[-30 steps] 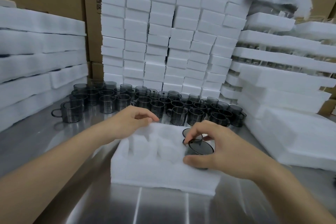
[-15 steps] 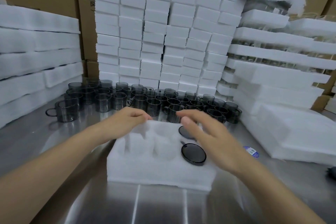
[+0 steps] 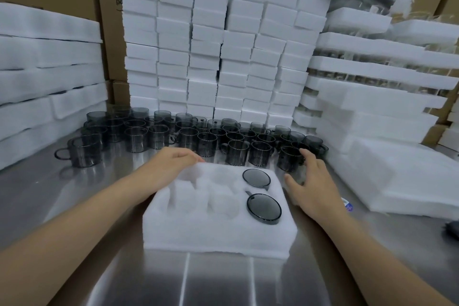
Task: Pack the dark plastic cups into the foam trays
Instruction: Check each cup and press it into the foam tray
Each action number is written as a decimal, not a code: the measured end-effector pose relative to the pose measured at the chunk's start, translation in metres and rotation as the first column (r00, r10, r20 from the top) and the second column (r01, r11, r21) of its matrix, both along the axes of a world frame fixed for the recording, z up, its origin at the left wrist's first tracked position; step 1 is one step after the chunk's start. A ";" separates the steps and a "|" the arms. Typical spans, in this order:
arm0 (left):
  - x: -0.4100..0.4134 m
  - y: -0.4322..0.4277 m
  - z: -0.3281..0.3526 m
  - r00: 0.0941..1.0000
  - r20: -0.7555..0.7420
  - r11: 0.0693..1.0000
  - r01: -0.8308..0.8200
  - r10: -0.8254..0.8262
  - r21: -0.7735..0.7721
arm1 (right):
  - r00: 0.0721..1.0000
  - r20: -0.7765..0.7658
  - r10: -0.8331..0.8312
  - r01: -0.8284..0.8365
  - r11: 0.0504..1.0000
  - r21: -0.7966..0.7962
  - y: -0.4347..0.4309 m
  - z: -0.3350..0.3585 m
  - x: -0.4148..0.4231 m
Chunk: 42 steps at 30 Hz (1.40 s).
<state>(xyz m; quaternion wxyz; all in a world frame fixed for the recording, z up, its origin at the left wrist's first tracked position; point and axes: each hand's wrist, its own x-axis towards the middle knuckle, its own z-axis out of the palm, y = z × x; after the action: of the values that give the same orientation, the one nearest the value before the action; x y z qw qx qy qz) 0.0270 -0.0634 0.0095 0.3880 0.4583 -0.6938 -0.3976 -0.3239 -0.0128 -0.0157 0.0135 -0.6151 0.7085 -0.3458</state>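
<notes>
A white foam tray (image 3: 218, 233) with several round pockets lies on the steel table in front of me. Two dark cups sit upside down in its right pockets, one at the front (image 3: 263, 208) and one behind it (image 3: 256, 177). My left hand (image 3: 171, 160) rests on the tray's back left corner with its fingers curled over the edge. My right hand (image 3: 310, 181) hovers open just right of the tray, fingers spread, close to a loose dark cup (image 3: 289, 158). Several more dark cups (image 3: 159, 139) stand in rows behind the tray.
Tall stacks of white foam blocks (image 3: 218, 45) rise behind the cups. Foam trays are piled at the left (image 3: 47, 77) and the right (image 3: 387, 131). Cardboard boxes stand behind everything. A small blue and white label (image 3: 347, 205) lies on the table at the right.
My right hand let go of the front cup in the tray, then moved right and back toward the loose cups. My left hand stayed on the tray's corner.
</notes>
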 end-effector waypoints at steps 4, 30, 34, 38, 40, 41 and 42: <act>0.001 0.000 0.000 1.000 0.006 1.000 -0.018 0.018 -0.010 | 0.977 -0.208 -0.046 0.079 0.985 0.154 -0.007 0.007 0.008; -0.016 0.036 0.032 0.979 0.188 0.928 0.000 0.075 -0.372 | 0.977 0.204 0.070 0.014 0.924 -0.383 0.012 0.021 0.011; -0.036 0.050 0.033 0.979 0.204 0.880 0.103 -0.007 -0.465 | 0.966 0.133 0.221 -0.131 0.866 -0.482 0.027 0.046 0.049; -0.056 0.060 0.032 0.971 0.191 0.864 0.215 -0.142 -0.455 | 0.962 0.009 0.274 -0.225 0.808 -0.545 0.047 0.060 0.092; -0.060 0.061 0.033 0.981 0.091 0.844 0.193 -0.171 -0.500 | 0.957 0.028 0.288 -0.214 0.772 -0.599 0.056 0.064 0.108; -0.060 0.060 0.033 0.986 0.064 0.823 0.166 -0.156 -0.543 | 0.950 0.060 0.307 -0.209 0.766 -0.608 0.059 0.066 0.113; -0.058 0.060 0.033 0.990 0.048 0.807 0.135 -0.132 -0.575 | 0.941 0.087 0.327 -0.212 0.769 -0.604 0.061 0.066 0.117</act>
<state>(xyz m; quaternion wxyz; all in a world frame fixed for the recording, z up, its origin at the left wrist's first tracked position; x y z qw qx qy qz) -0.0310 -0.0038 0.0428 0.4774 0.2707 -0.8131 -0.1940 -0.2073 0.0481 0.0504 -0.0607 -0.6492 0.4665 -0.5977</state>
